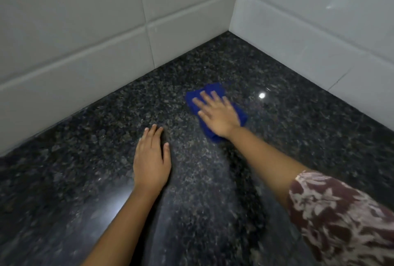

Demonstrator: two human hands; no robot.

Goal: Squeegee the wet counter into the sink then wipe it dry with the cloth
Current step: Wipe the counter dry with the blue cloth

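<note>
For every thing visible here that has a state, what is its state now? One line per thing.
blue cloth: crumpled, flat on the counter, pressed under the right hand.
right hand: fingers straight and spread, pressing on the cloth.
left hand: flat, resting bare on the counter, apart from the cloth.
counter: dark speckled stone, glossy with light reflections; wet or dry cannot be told.

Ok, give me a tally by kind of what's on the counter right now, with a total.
blue cloth: 1
hands: 2 (left hand, flat on the stone; right hand, flat on the cloth)
Total: 3
</note>
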